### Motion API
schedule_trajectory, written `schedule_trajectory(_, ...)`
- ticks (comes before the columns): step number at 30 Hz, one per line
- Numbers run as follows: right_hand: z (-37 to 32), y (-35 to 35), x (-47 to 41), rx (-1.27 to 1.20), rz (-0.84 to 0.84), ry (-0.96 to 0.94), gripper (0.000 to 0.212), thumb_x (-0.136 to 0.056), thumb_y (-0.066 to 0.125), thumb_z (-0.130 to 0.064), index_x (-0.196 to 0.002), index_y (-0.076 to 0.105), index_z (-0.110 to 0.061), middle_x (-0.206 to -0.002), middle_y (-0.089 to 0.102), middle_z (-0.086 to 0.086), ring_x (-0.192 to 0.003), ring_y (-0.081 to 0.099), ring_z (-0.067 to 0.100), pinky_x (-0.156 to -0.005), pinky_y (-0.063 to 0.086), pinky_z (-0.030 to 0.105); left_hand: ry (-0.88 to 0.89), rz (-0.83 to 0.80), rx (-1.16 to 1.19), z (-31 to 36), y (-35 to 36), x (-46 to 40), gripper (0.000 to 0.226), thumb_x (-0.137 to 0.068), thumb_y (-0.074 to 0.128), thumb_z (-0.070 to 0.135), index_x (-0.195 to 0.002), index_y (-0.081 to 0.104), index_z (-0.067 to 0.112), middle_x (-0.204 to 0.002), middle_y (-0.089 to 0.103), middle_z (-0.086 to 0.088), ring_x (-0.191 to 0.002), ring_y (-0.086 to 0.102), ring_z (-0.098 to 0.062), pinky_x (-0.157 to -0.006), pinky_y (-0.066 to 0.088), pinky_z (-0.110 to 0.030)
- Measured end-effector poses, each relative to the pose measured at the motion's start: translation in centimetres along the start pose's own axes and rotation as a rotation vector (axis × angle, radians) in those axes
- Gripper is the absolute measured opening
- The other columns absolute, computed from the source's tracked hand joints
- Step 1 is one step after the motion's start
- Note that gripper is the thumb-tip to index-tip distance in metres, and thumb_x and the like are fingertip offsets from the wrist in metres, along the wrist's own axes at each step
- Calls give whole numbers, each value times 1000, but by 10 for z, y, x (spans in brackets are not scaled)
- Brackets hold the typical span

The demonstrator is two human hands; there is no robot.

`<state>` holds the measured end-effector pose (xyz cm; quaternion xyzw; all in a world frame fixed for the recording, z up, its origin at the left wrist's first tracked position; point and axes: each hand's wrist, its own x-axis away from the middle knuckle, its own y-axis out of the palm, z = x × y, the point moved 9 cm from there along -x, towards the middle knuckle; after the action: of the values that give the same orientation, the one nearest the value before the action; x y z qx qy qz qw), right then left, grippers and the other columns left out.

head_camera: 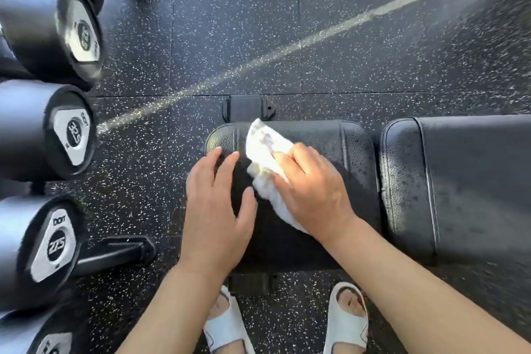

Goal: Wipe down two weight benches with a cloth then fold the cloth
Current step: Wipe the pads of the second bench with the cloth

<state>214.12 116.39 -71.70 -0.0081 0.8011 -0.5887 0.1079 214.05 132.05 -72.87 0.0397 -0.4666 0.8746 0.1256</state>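
Observation:
A black padded weight bench lies across the view, its seat pad point(310, 138) in front of me and its back pad point(459, 181) to the right. My right hand point(310, 190) grips a crumpled white cloth point(264, 146) and presses it onto the seat pad. Beside it, my left hand point(215, 204) rests on the seat's left end with its fingers straight and spread, holding nothing. Only one bench is in view.
A rack of black dumbbells point(57, 129) lines the left edge, with its foot point(120, 250) reaching toward the bench. The speckled rubber floor point(258, 37) stretches beyond the bench, crossed by a streak of sunlight. My feet in white sandals point(347, 322) stand by the near edge.

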Motion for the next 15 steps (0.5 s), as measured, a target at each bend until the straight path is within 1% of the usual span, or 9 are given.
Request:
schedule_trajectory(1,27,-12,11,10,60,58,27,-105,49,-21,-97,70,-5,-88,60,11,-77,55,31,-67,49,42,10,12,-39,9,8,-1,56,-101,53,37,-154,49,20,-165,35,-5,-156,24,-30,-130,21,-42)
schedule_trajectory(2,57,-24,19,-7,101,149,21,-102,56,-17,-101,71,-3,-89,59,11,-78,56,32,-65,50,43,8,29,-73,16,15,0,57,-99,53,39,-153,51,22,-166,34,-6,-158,22,-33,-129,23,-51)
schedule_trajectory(3,82,-34,23,-26,112,229,17,-99,61,-16,-105,70,-2,-92,57,11,-80,56,31,-63,50,41,1,56,-101,19,21,3,58,-97,55,38,-153,51,23,-167,34,-7,-159,19,-35,-127,23,-57)
schedule_trajectory(4,99,-39,23,-43,105,286,16,-97,64,-14,-107,70,-2,-92,55,10,-80,56,31,-60,49,39,-1,85,-128,21,24,5,59,-96,56,37,-153,52,23,-168,34,-8,-160,18,-37,-126,23,-60)
schedule_trajectory(6,107,-41,12,-33,98,323,15,-94,67,-12,-103,70,0,-89,55,13,-77,56,33,-56,46,38,13,137,-165,19,27,7,59,-96,56,35,-153,53,23,-168,36,-9,-160,19,-38,-125,25,-62)
schedule_trajectory(8,96,-36,-8,-38,110,369,15,-91,66,-11,-99,71,2,-87,56,16,-75,56,35,-58,44,40,24,161,-182,16,29,7,57,-97,54,34,-153,53,24,-167,36,-8,-160,19,-37,-125,25,-61)
schedule_trajectory(10,71,-24,-31,-88,117,398,15,-87,69,-13,-95,71,0,-88,59,16,-77,56,35,-61,45,43,32,174,-185,16,30,7,57,-98,53,32,-153,53,22,-167,36,-9,-160,19,-37,-125,25,-61)
schedule_trajectory(13,13,2,-64,-204,76,327,15,-80,76,-14,-89,71,-3,-92,63,14,-78,58,35,-61,47,43,36,194,-174,15,32,6,57,-94,52,28,-149,52,12,-164,40,-14,-160,20,-39,-126,25,-61)
schedule_trajectory(15,-5,8,-70,-249,87,259,13,-79,78,-11,-85,69,-4,-93,63,14,-77,58,34,-60,47,44,22,210,-152,12,31,6,56,-92,52,24,-145,50,5,-161,43,-17,-159,21,-40,-127,24,-60)
